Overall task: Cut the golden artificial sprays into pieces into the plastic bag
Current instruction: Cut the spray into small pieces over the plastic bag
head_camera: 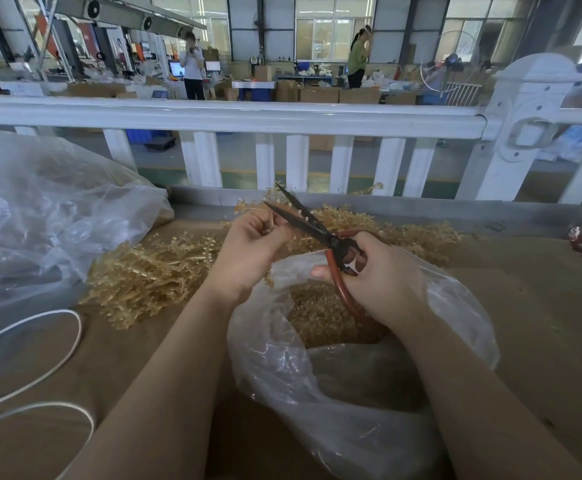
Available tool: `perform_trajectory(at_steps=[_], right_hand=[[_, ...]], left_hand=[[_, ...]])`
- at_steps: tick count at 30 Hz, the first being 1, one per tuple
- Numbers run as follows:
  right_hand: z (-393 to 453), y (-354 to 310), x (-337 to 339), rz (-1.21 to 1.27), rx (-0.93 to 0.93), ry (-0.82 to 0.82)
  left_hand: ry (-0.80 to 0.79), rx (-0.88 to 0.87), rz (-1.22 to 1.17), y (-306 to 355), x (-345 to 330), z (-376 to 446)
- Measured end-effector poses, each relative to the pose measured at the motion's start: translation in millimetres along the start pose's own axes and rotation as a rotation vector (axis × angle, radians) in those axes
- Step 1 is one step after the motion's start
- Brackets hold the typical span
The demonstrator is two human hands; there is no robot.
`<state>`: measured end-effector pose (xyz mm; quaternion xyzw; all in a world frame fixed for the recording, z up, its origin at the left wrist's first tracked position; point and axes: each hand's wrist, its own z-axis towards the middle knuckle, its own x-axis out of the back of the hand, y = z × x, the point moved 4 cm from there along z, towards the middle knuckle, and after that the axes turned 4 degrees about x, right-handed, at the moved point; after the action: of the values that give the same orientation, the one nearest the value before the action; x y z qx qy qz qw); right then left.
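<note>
The left hand (pixel 251 244) pinches a golden spray (pixel 248 206) between curled fingers; most of the stem is hidden inside the fist. The right hand (pixel 376 275) grips the red handles of the scissors (pixel 312 225), whose dark blades stand parted around the spray just above the open plastic bag (pixel 351 393). Cut pieces (pixel 320 313) lie inside it, partly hidden by the right wrist. More sprays (pixel 151 271) are heaped on the worktop (pixel 542 306) behind. A second bag (pixel 40 220) at left is cut off by the frame edge.
</note>
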<state>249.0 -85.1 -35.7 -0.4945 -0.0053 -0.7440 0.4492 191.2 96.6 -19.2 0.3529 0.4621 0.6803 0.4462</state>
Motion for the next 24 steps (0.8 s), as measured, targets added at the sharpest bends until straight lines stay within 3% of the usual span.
perform_trajectory(at_steps=[24], right_hand=[[-2.1, -4.0, 2.8, -0.035, 0.015, -0.008]], left_hand=[[-0.062, 0.015, 0.047, 8.4, -0.3, -1.6]])
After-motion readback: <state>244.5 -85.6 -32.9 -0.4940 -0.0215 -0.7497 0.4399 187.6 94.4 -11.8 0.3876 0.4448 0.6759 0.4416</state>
